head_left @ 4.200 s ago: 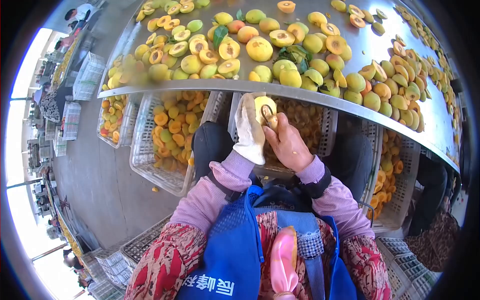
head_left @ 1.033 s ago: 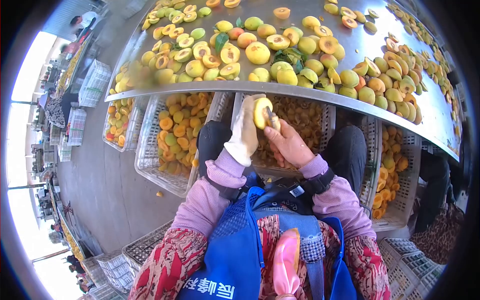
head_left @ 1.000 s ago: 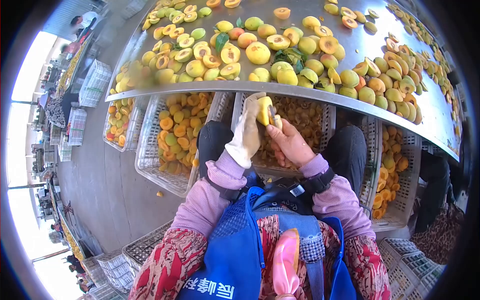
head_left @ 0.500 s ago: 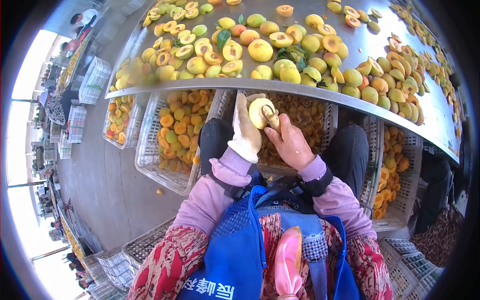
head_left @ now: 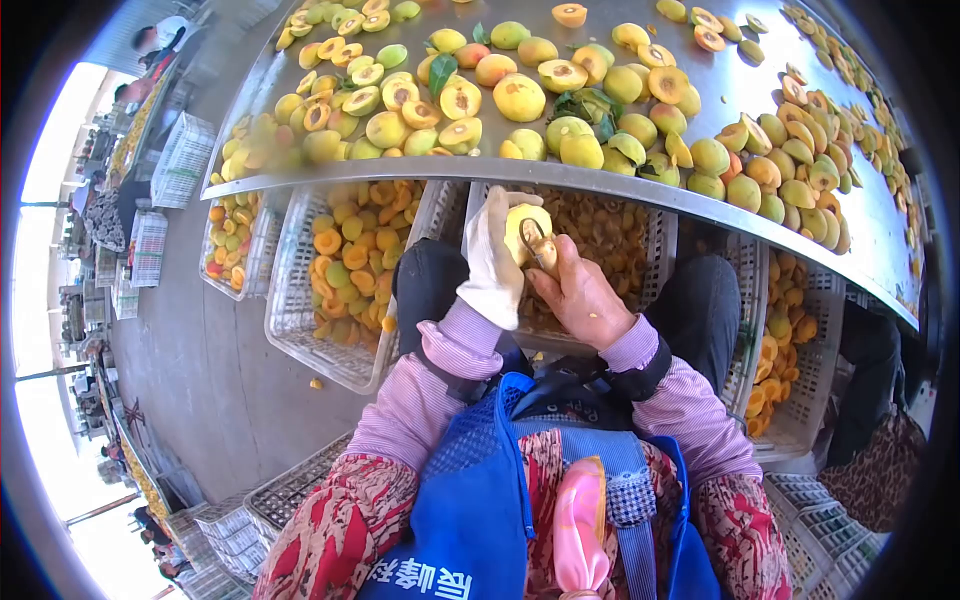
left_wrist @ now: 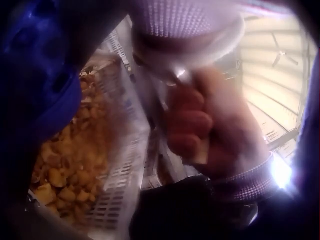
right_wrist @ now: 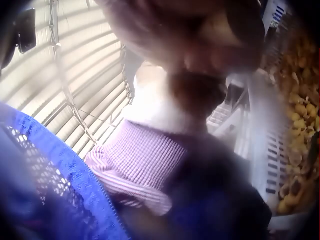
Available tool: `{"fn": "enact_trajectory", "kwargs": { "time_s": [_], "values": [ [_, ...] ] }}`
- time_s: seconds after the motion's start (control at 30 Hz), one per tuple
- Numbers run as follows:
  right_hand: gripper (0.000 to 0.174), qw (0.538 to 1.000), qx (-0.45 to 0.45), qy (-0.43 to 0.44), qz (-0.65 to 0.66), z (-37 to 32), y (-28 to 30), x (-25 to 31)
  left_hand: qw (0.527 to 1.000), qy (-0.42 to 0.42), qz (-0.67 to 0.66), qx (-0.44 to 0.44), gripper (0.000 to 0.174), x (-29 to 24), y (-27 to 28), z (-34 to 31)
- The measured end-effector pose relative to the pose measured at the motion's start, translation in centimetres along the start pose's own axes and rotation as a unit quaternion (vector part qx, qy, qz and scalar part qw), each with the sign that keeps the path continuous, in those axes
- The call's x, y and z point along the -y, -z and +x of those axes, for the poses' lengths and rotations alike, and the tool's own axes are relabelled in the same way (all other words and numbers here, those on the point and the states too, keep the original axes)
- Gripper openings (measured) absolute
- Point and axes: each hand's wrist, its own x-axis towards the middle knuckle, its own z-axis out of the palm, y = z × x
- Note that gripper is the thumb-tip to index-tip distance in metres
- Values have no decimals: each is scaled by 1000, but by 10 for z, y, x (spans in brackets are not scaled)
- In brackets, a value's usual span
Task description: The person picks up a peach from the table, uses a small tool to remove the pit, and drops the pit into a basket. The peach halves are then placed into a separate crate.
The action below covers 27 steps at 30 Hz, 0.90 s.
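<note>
In the head view, my gloved left hand [head_left: 492,252] holds a yellow peach half [head_left: 521,222] in front of the table edge, its cut face turned toward my right hand. My bare right hand [head_left: 590,300] grips the wooden handle of a looped pitting knife [head_left: 541,250]. The metal loop lies against the middle of the cut face. In the left wrist view, the fingers of the right hand [left_wrist: 215,125] are curled round the handle. In the right wrist view, the left glove [right_wrist: 160,97] is blurred and the peach half is hidden.
A metal table [head_left: 680,105] bears many whole and halved peaches [head_left: 520,97] and a few leaves. Below its edge stand white crates of fruit: one crate [head_left: 290,300] at left, one [head_left: 655,255] between the knees, one [head_left: 800,400] at right. Stacked crates [head_left: 220,525] stand at lower left.
The peach half has tilted and turned in the left hand, and the knife has swung from edge-on to showing its loop against the cut face. Both hands stay close together.
</note>
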Motion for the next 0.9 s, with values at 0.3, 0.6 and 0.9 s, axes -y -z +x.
{"fn": "enact_trajectory", "kwargs": {
  "time_s": [0.3, 0.6, 0.9],
  "values": [
    [30, 998, -57, 22, -23, -3, -7, -3, 989, 124, -78, -21, 49, -11, -7, 1],
    [31, 997, -52, 2, -56, 1, -10, -1, 990, 55, -98, -85, 56, 0, -9, -3],
    [32, 999, 40, -28, -1, 3, 2, -12, 997, 72, 31, 28, 51, -8, -2, 3]
  ]
}}
